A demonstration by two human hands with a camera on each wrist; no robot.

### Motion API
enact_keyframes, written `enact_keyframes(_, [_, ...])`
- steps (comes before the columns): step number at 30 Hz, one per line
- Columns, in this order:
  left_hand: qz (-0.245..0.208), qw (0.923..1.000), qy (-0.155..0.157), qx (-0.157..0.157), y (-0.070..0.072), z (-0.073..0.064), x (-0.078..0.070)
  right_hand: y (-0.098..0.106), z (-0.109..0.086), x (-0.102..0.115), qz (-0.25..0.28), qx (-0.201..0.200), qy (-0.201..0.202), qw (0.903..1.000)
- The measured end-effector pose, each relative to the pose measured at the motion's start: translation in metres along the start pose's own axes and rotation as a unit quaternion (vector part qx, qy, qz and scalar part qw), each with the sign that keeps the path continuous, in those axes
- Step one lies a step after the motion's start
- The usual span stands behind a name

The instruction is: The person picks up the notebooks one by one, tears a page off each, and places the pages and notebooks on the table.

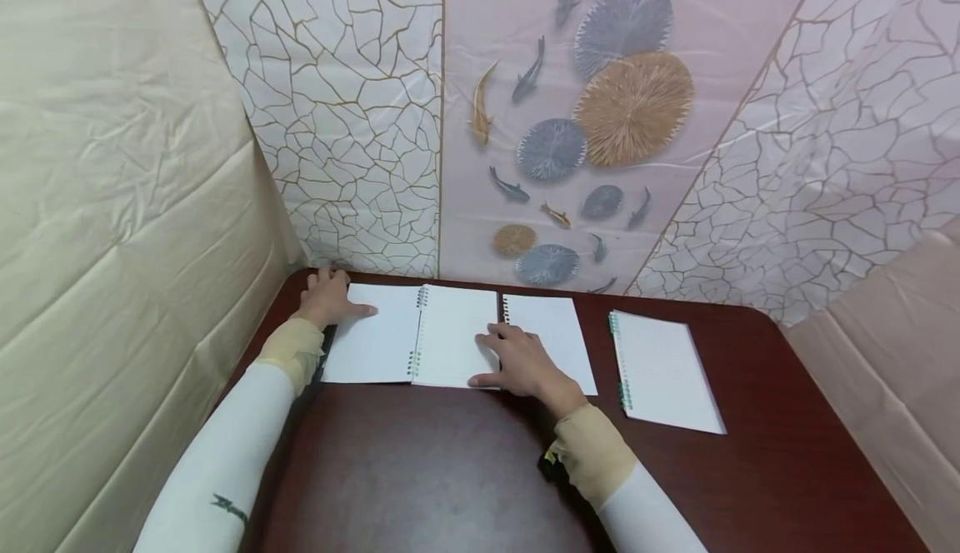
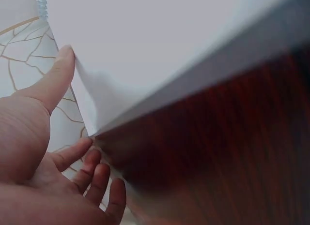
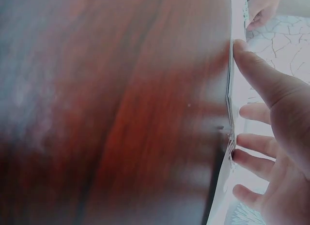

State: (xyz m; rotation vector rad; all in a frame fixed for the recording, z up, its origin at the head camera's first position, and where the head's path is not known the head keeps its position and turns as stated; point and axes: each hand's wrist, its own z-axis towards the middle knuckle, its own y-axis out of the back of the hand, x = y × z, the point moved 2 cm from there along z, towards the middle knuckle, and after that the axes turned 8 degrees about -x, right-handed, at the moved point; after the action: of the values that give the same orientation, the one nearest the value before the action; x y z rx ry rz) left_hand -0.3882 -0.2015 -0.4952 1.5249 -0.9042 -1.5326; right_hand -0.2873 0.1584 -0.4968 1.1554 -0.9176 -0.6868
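White pages of a spiral notebook (image 1: 375, 336) lie at the table's far side, meeting another white page (image 1: 456, 336) along a coil binding. My left hand (image 1: 324, 299) is at the far left edge, its thumb over the page and the other fingers spread past the edge. In the left wrist view, the thumb (image 2: 60, 75) touches the paper's edge and the index fingertip is right at a corner. My right hand (image 1: 521, 361) rests with spread fingers on the right side of the middle page. It partly covers a third notebook (image 1: 551, 332) with a dark coil.
A separate notebook (image 1: 667, 370) with a green coil lies to the right, slightly angled. The dark red-brown table (image 1: 420, 470) has rounded far corners. Patterned cloth (image 1: 345, 120) hangs behind it, and a beige cover (image 1: 112, 203) rises at the left.
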Motion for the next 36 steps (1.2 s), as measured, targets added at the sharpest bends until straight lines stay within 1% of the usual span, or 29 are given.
enact_keyframes(4, [-0.023, 0.9994, 0.026, -0.004, -0.003, 0.001, -0.002, -0.002, -0.001, 0.0, 0.005, 0.004, -0.002, 1.0])
enact_keyframes(9, [-0.037, 0.9972, 0.066, 0.001, -0.001, -0.002, -0.012, -0.003, -0.003, 0.0, 0.012, 0.006, -0.001, 0.9999])
enact_keyframes(12, [-0.043, 0.9961, 0.077, 0.006, 0.001, -0.004, -0.02, -0.004, -0.004, 0.0, 0.01, 0.009, -0.005, 0.9999])
enact_keyframes(17, [-0.065, 0.9948, 0.078, 0.008, 0.0, -0.006, -0.028, -0.004, -0.005, -0.001, 0.011, 0.011, -0.005, 0.9999])
enact_keyframes(18, [-0.065, 0.9951, 0.074, 0.007, -0.001, -0.005, -0.028, -0.003, -0.005, -0.001, 0.012, 0.01, -0.004, 0.9999])
enact_keyframes(20, [-0.051, 0.997, 0.057, 0.005, -0.005, -0.004, -0.027, -0.003, -0.005, -0.001, 0.011, 0.007, -0.001, 0.9999])
enact_keyframes(23, [-0.009, 0.9998, 0.014, 0.008, -0.009, -0.005, -0.027, -0.002, -0.005, -0.001, 0.013, 0.007, 0.0, 0.9999])
enact_keyframes(26, [0.038, 0.9988, -0.027, 0.011, -0.01, -0.008, -0.026, -0.001, -0.005, -0.001, 0.013, 0.01, -0.001, 0.9999])
enact_keyframes(28, [0.062, 0.997, -0.046, 0.008, -0.009, -0.01, -0.025, -0.001, -0.004, -0.001, 0.015, 0.008, -0.001, 0.9999])
enact_keyframes(33, [0.093, 0.9926, -0.078, -0.011, -0.009, -0.007, -0.018, 0.001, -0.005, 0.0, 0.015, 0.004, 0.0, 0.9999])
enact_keyframes(36, [0.1, 0.9909, -0.089, -0.013, -0.013, -0.003, -0.013, 0.001, -0.005, 0.0, 0.013, 0.009, -0.006, 0.9999])
